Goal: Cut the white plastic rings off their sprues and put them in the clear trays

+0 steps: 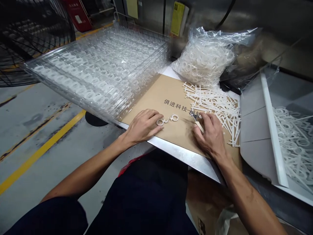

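My left hand [146,124] rests at the front of the brown cardboard sheet [154,94], thumb and fingertips closed at the edge of a white plastic ring part [160,121]. Just right of it lies a second white ring [174,117]; small hooked bits show between the two, and I cannot tell if they are joined. In my right hand [210,133], closed, is a small pair of nippers [198,125] with a metal head and a pale handle. Its head points away from me, over the cardboard. Beyond that hand is a pile of thin white plastic sticks [215,104].
Stacked clear plastic trays [97,71] with rows of white parts stand at left, overhanging the table. A clear bag of white rings [205,62] sits at the back. At right is a bin [274,130] of white plastic pieces. A black fan [31,39] stands far left.
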The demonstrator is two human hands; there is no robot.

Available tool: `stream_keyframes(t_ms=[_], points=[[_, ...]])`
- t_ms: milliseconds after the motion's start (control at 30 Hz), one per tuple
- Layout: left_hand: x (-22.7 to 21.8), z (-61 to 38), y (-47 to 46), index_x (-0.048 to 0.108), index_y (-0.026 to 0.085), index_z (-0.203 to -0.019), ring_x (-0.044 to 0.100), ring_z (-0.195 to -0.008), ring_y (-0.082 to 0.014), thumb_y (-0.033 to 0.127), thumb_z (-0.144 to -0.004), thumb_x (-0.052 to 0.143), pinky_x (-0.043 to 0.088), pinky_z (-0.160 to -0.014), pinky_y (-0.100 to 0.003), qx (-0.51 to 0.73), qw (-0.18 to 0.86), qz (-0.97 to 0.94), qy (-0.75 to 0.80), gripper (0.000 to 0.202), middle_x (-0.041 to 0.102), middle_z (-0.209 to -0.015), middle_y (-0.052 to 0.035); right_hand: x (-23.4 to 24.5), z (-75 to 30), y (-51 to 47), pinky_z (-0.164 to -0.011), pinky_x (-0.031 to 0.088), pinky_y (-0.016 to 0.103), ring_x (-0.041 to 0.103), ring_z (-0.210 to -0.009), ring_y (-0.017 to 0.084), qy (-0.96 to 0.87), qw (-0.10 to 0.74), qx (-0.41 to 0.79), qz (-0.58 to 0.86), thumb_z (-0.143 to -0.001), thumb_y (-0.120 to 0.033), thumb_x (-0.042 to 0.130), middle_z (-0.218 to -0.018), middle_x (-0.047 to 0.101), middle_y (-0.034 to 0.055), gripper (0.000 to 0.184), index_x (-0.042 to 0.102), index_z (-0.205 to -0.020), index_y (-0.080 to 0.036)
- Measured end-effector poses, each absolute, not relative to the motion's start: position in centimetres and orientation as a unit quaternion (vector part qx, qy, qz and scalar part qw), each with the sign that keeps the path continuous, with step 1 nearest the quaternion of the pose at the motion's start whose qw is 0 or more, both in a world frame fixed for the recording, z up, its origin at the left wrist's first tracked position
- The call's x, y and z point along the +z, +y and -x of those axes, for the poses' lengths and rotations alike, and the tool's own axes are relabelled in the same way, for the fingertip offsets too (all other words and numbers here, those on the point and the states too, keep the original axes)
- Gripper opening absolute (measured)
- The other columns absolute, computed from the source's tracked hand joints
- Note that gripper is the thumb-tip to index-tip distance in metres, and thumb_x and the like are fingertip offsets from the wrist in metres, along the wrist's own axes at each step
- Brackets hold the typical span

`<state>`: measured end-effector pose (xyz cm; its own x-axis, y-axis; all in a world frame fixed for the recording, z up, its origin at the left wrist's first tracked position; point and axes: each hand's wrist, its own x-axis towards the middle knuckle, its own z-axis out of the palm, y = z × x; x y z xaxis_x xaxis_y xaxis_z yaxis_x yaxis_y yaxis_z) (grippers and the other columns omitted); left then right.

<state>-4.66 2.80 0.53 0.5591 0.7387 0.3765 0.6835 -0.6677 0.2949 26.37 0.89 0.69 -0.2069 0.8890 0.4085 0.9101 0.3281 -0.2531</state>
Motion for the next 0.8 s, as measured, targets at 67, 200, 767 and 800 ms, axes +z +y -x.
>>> stream_keyframes(t_ms=[67, 200, 767, 800], points=[[0.4, 4.4, 2.7, 0.064, 0.016, -0.126, 0.062, -0.110, -0.0277, 0.040, -0.096, 0.066, 0.053, -0.098, -0.044, 0.238, 0.068, -0.869, 0.429, 0.038, 0.066, -0.120, -0.0113, 0.9, -26.3, 0.7, -0.104, 0.050, 0.058, 0.059, -0.117, 0.038, -0.779, 0.252, -0.011, 0.574, -0.096, -0.032, 0.057, -0.125, 0.062, 0.0220, 0.049, 0.058, -0.139, -0.011], [0.1, 4.4, 3.0, 0.069, 0.016, -0.116, 0.060, -0.104, -0.0273, 0.037, -0.095, 0.065, 0.052, -0.094, -0.043, 0.238, 0.086, -0.849, 0.463, 0.030, 0.065, -0.112, -0.0104, 1.5, -26.1, 0.4, -0.105, 0.050, 0.056, 0.060, -0.117, 0.037, -0.780, 0.266, 0.017, 0.566, -0.097, -0.034, 0.055, -0.125, 0.062, 0.0217, 0.049, 0.059, -0.139, -0.010], [1.3, -1.1, 2.0, 0.071, 0.015, -0.110, 0.063, -0.078, -0.0104, 0.016, -0.089, 0.073, 0.053, -0.073, -0.025, 0.526, 0.239, -0.693, 0.431, 0.021, 0.070, -0.091, -0.0023, 7.3, -24.3, -1.9, -0.091, 0.050, 0.039, 0.066, -0.099, 0.024, -0.678, 0.215, 0.475, 0.518, -0.109, -0.040, 0.044, -0.108, 0.069, 0.0051, 0.030, 0.065, -0.122, -0.023], [1.2, -1.3, 2.0, 0.071, 0.015, -0.111, 0.063, -0.079, -0.0104, 0.016, -0.089, 0.074, 0.053, -0.073, -0.025, 0.531, 0.248, -0.687, 0.431, 0.022, 0.070, -0.092, -0.0021, 7.3, -24.3, -1.8, -0.089, 0.051, 0.038, 0.066, -0.098, 0.024, -0.670, 0.210, 0.492, 0.515, -0.110, -0.041, 0.043, -0.106, 0.070, 0.0047, 0.031, 0.065, -0.121, -0.023]])
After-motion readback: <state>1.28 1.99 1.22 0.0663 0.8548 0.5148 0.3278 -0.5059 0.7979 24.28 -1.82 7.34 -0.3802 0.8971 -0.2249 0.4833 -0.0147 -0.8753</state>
